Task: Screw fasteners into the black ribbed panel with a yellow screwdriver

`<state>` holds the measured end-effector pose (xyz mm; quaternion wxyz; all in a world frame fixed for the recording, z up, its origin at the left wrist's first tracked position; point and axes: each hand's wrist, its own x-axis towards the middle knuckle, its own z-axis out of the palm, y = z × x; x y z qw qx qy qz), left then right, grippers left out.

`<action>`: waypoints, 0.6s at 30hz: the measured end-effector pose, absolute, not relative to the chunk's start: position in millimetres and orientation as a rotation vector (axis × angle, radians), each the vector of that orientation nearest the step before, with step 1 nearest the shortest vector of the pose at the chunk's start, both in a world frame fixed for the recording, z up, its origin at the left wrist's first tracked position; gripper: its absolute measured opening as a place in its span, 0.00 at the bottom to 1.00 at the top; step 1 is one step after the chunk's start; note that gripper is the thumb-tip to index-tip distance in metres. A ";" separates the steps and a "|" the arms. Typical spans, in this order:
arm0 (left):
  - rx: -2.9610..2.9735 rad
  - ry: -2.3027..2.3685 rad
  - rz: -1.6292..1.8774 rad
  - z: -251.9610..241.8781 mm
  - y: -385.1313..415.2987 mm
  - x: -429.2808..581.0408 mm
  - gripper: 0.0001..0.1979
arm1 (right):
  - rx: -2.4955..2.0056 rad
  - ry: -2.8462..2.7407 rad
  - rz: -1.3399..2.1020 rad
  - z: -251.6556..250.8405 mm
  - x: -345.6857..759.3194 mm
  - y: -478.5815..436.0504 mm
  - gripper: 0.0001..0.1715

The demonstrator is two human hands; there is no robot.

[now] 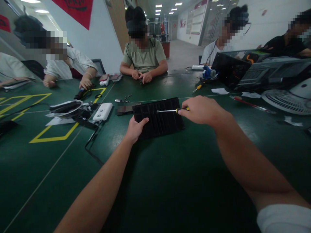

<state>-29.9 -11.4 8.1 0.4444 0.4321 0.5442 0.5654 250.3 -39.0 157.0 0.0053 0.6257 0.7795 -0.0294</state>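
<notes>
My left hand [136,128] grips the lower left edge of a flat black panel [161,124] with raised ribs and compartments, its thumb on the near face. The panel is tilted up above the green table. My right hand [202,110] is closed around the yellow and black handle of a screwdriver [167,111]. The metal shaft points left across the panel's face, the tip near its middle; whether it touches the panel I cannot tell. Behind the panel's left side lies a dark flat object [123,109], partly hidden and blurred.
On the green table [155,191], a white power bank [103,112] and a cabled headset-like device [70,110] lie left. Another yellow-handled screwdriver [198,87], a red-tipped tool [252,104], a white fan [289,97] and black equipment [267,72] are right. Several people sit across.
</notes>
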 end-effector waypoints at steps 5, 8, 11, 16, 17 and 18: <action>1.078 1.345 1.399 8.9 -11.8 -29.3 0.21 | 1.950 2.416 -0.111 156.2 248.9 -39.5 0.29; 1.093 1.343 1.406 7.1 -10.4 -29.4 0.22 | 1.979 2.428 -0.094 155.4 249.7 -39.6 0.25; 1.091 1.335 1.409 4.8 -9.0 -30.0 0.23 | 1.989 2.454 -0.071 154.1 251.4 -39.0 0.21; 1.109 1.331 1.402 4.1 -9.2 -31.1 0.24 | 1.979 2.477 -0.077 153.3 252.4 -38.6 0.18; 1.116 1.329 1.404 4.5 -9.5 -31.1 0.24 | 1.970 2.481 -0.075 153.5 252.2 -38.7 0.17; 1.121 1.324 1.405 4.9 -9.8 -31.1 0.24 | 1.964 2.482 -0.074 153.7 252.0 -39.0 0.17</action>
